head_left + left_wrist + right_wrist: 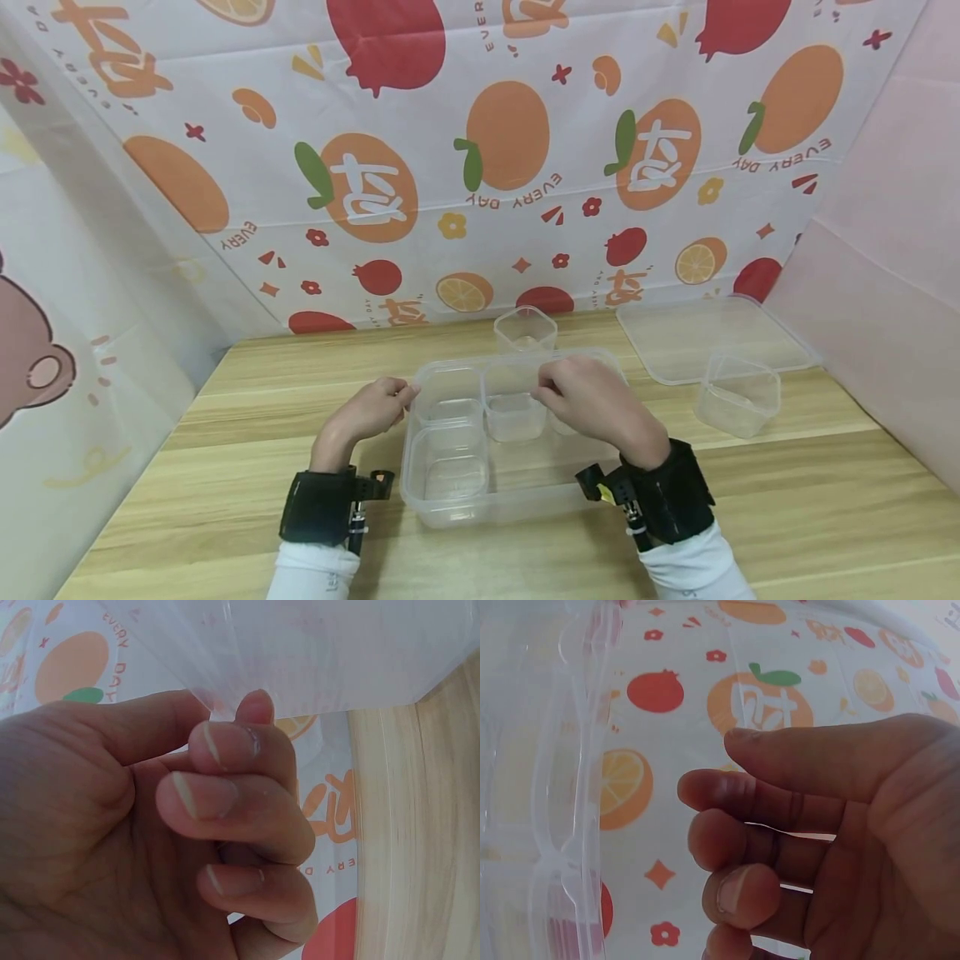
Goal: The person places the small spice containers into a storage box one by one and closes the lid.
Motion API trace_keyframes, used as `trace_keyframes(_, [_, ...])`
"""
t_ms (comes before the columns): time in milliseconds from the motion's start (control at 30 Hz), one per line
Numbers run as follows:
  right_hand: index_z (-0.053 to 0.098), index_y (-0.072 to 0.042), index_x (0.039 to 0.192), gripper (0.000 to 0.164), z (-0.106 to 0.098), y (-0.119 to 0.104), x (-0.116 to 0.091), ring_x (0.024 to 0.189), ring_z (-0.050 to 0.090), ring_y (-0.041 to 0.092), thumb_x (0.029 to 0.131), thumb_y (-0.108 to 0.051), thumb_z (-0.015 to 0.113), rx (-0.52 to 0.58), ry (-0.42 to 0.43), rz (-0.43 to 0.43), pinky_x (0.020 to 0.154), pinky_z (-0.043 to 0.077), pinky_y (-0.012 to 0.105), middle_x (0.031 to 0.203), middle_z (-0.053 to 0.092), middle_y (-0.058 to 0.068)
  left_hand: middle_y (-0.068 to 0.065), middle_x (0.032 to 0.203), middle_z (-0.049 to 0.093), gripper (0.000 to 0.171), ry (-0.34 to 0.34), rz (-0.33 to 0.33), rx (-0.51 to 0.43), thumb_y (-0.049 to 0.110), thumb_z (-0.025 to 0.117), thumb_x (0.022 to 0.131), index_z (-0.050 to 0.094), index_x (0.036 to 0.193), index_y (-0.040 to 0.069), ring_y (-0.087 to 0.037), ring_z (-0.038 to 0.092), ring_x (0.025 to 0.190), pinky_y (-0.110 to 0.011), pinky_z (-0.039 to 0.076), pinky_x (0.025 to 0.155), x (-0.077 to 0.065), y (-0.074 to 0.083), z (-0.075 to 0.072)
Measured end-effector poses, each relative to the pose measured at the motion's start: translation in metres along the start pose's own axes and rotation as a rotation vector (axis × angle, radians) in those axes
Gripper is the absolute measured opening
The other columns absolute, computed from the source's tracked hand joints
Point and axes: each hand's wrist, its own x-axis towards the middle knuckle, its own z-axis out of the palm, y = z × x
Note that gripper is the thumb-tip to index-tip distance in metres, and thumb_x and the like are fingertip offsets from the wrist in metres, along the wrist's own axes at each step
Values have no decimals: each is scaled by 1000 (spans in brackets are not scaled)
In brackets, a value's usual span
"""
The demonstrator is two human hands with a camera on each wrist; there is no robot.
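Note:
A large clear plastic box stands on the table with several small clear containers inside it, along its left side and back. My left hand is at the box's left rim. Seen from the left wrist, thumb and index finger of the left hand pinch the edge of the clear plastic, the other fingers curled below. Over the back right of the box hovers my right hand, hiding part of a small container. In the right wrist view the right hand has loosely bent fingers and holds nothing.
Behind the box stands a loose small clear container. To the right another small container sits in front of a flat clear lid. A fruit-print cloth hangs behind the wooden table.

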Motion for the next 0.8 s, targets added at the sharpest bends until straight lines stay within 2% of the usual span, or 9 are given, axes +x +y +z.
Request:
trace_keyframes(233, [73,-7,84,12,-5,9,-1,61,45,14,95,-9,70,11,21,21,59,39,28,65,50,-4,-1,63,39,33,-7,-27,-10,20,41,110,62,98,-2,-16,37,56,-32,33,56,0,1,0])
trace_keyframes(567, [70,-8,79,17,-11,17,-2,58,43,14,95,-6,67,31,35,55,56,36,28,62,47,-3,0,63,39,35,-7,1,-8,21,40,110,62,100,-4,-17,37,55,-33,32,56,1,1,-3])
trace_keyframes(800, [72,-7,83,14,-17,25,-5,60,45,16,96,-11,70,37,24,116,58,38,30,63,48,-2,0,63,39,35,-12,1,-14,21,40,111,62,101,-4,-17,36,55,-33,32,56,2,1,-3])
